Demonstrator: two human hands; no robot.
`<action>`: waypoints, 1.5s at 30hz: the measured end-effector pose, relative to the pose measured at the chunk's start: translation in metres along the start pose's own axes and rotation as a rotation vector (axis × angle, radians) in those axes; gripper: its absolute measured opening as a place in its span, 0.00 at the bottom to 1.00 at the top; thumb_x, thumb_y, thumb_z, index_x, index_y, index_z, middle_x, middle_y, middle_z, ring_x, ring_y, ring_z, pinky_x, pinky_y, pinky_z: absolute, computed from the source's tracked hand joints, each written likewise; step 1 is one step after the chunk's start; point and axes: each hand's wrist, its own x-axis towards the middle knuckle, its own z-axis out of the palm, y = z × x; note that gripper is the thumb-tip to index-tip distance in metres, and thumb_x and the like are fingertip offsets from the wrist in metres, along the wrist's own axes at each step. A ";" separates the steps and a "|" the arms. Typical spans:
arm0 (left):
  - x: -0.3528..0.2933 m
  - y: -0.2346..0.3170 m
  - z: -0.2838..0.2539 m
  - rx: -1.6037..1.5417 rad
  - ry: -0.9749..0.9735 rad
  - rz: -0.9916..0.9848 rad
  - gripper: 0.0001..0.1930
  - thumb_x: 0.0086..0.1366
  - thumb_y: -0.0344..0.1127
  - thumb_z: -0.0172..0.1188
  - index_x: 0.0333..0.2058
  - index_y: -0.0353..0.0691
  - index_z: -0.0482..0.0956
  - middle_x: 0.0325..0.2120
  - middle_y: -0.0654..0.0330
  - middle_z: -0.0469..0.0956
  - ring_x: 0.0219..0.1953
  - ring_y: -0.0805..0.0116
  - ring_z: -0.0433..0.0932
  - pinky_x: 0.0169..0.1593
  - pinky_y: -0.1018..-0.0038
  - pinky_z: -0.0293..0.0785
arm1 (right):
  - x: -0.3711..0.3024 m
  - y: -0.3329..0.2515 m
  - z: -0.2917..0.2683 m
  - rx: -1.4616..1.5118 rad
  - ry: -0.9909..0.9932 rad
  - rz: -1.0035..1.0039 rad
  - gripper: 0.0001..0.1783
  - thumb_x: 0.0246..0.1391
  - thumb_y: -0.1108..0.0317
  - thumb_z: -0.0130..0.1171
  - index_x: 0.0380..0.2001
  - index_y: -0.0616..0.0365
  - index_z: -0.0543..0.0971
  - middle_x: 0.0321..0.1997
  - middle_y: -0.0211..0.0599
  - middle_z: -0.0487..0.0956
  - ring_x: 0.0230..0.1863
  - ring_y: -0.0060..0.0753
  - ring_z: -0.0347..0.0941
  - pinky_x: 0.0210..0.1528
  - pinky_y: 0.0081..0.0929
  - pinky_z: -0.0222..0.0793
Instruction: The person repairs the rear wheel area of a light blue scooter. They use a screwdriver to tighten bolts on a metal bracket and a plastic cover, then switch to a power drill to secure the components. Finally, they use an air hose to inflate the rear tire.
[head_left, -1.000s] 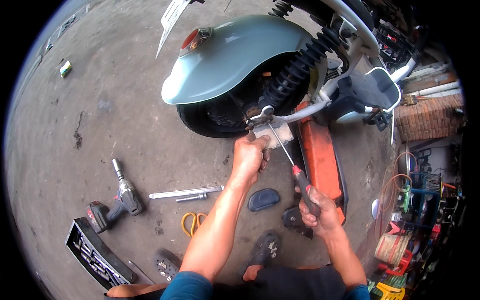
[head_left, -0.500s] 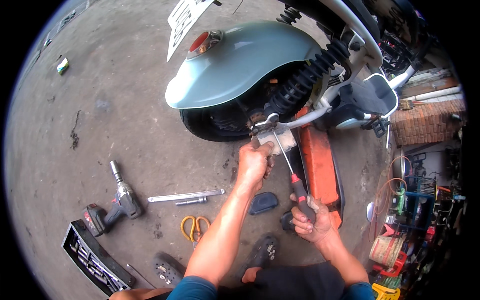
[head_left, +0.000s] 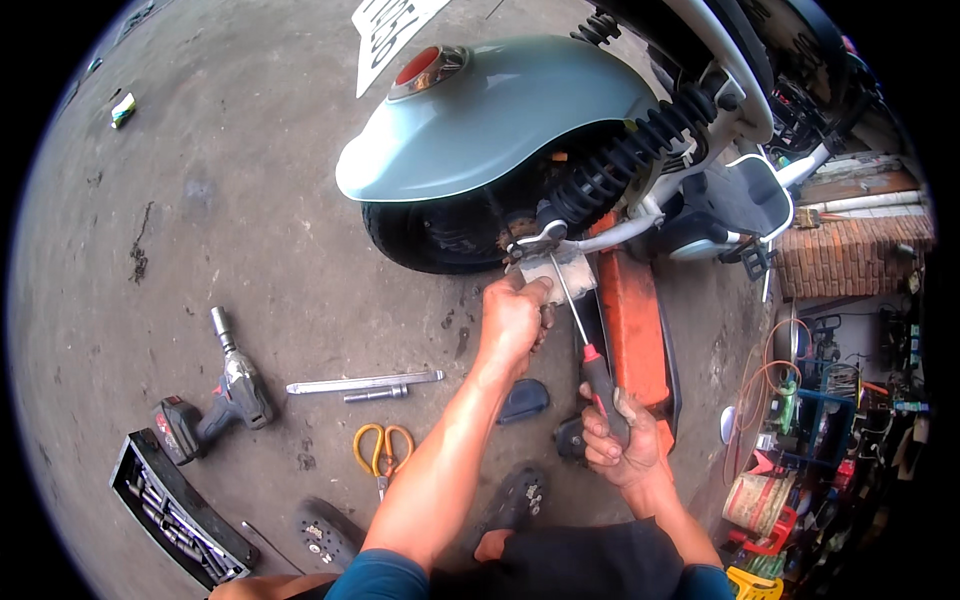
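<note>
My right hand [head_left: 624, 440] is wrapped round the dark handle of a screwdriver [head_left: 597, 372] with a red collar. Its thin metal shaft slants up and away, over a pale, dirty flat piece [head_left: 572, 282], to the rear wheel's axle end [head_left: 535, 243]. My left hand [head_left: 513, 318] pinches the left side of that pale piece, thumb on top, just below the axle. What the piece is made of I cannot tell. Above sit the scooter's pale blue rear fender [head_left: 500, 120], the black tire [head_left: 420, 240] and a black shock absorber [head_left: 630, 150].
An orange jack [head_left: 632, 330] stands right of my hands. On the concrete at left lie an impact wrench [head_left: 235, 395], a flat metal bar [head_left: 365, 382], a socket extension [head_left: 376, 394], yellow-handled scissors [head_left: 382, 450] and a socket tray [head_left: 180, 510]. Cluttered tools [head_left: 840, 400] line the right.
The view has shifted slightly, so the floor tools appear a little further left. Both hands keep their grips, with the screwdriver still at the axle end.
</note>
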 end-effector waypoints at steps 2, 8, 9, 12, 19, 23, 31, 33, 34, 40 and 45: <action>-0.001 -0.002 0.003 0.006 -0.020 -0.007 0.08 0.64 0.32 0.56 0.33 0.32 0.75 0.14 0.63 0.69 0.11 0.77 0.62 0.13 0.77 0.54 | -0.001 0.006 -0.008 -0.063 0.065 0.007 0.26 0.61 0.49 0.54 0.52 0.61 0.71 0.28 0.35 0.74 0.17 0.21 0.64 0.15 0.17 0.56; 0.004 0.001 -0.006 0.015 0.022 0.024 0.08 0.64 0.32 0.55 0.34 0.32 0.76 0.14 0.63 0.69 0.10 0.77 0.61 0.12 0.78 0.53 | -0.001 0.006 0.030 -1.113 0.497 -0.528 0.22 0.55 0.58 0.63 0.45 0.63 0.72 0.33 0.39 0.77 0.19 0.23 0.69 0.18 0.19 0.62; 0.003 0.001 -0.004 0.020 0.016 0.018 0.08 0.64 0.32 0.55 0.34 0.32 0.76 0.14 0.63 0.69 0.10 0.77 0.61 0.12 0.78 0.53 | -0.002 0.007 0.031 -1.111 0.511 -0.546 0.22 0.54 0.60 0.64 0.45 0.65 0.72 0.32 0.40 0.77 0.19 0.23 0.70 0.18 0.19 0.62; -0.001 0.000 0.001 0.037 -0.001 -0.001 0.08 0.64 0.32 0.55 0.33 0.32 0.76 0.14 0.63 0.69 0.10 0.77 0.61 0.12 0.78 0.53 | -0.007 0.010 0.031 -1.092 0.550 -0.590 0.22 0.52 0.64 0.65 0.43 0.70 0.73 0.30 0.43 0.78 0.17 0.24 0.70 0.17 0.20 0.63; -0.001 -0.006 -0.001 0.042 0.009 -0.006 0.07 0.64 0.31 0.55 0.32 0.31 0.75 0.14 0.63 0.67 0.10 0.78 0.59 0.12 0.78 0.53 | -0.017 -0.018 0.027 -0.703 0.348 -0.270 0.28 0.57 0.56 0.59 0.51 0.68 0.69 0.34 0.44 0.76 0.17 0.24 0.68 0.16 0.15 0.59; 0.002 -0.004 0.003 0.029 0.021 -0.011 0.06 0.63 0.30 0.55 0.31 0.32 0.74 0.13 0.64 0.66 0.10 0.78 0.58 0.12 0.77 0.53 | -0.010 0.011 0.015 -1.841 0.548 -0.941 0.28 0.53 0.65 0.64 0.52 0.70 0.68 0.40 0.41 0.76 0.26 0.36 0.75 0.29 0.27 0.74; 0.000 -0.015 0.006 0.045 -0.009 -0.001 0.05 0.64 0.30 0.53 0.32 0.33 0.73 0.13 0.65 0.65 0.10 0.79 0.56 0.14 0.77 0.52 | -0.013 -0.006 0.003 -0.726 0.361 -0.423 0.24 0.55 0.60 0.59 0.48 0.70 0.74 0.20 0.38 0.74 0.11 0.16 0.59 0.15 0.17 0.54; 0.000 -0.015 0.006 0.045 0.003 0.005 0.05 0.64 0.30 0.53 0.33 0.33 0.73 0.13 0.65 0.64 0.10 0.79 0.55 0.14 0.77 0.52 | -0.015 -0.021 -0.009 -0.458 0.163 -0.271 0.25 0.56 0.60 0.61 0.48 0.71 0.72 0.25 0.40 0.75 0.17 0.20 0.65 0.20 0.18 0.61; 0.002 -0.017 0.006 0.052 0.020 -0.005 0.05 0.64 0.30 0.53 0.33 0.33 0.73 0.13 0.65 0.64 0.10 0.79 0.55 0.15 0.77 0.52 | -0.014 -0.015 -0.008 -0.691 0.274 -0.396 0.26 0.55 0.61 0.62 0.49 0.70 0.71 0.28 0.42 0.76 0.20 0.23 0.68 0.23 0.20 0.64; -0.002 -0.031 0.010 0.082 0.046 0.029 0.06 0.65 0.30 0.53 0.32 0.33 0.73 0.14 0.65 0.65 0.11 0.79 0.56 0.16 0.77 0.54 | 0.002 0.017 -0.037 -1.717 0.608 -0.963 0.28 0.48 0.65 0.69 0.50 0.65 0.71 0.33 0.47 0.76 0.35 0.40 0.77 0.38 0.31 0.72; 0.002 -0.031 0.010 0.132 0.013 0.116 0.07 0.66 0.31 0.53 0.28 0.37 0.72 0.14 0.66 0.65 0.10 0.80 0.56 0.15 0.77 0.54 | -0.012 -0.011 -0.021 -0.663 0.296 -0.386 0.21 0.54 0.58 0.64 0.42 0.65 0.75 0.25 0.42 0.76 0.20 0.25 0.71 0.16 0.17 0.61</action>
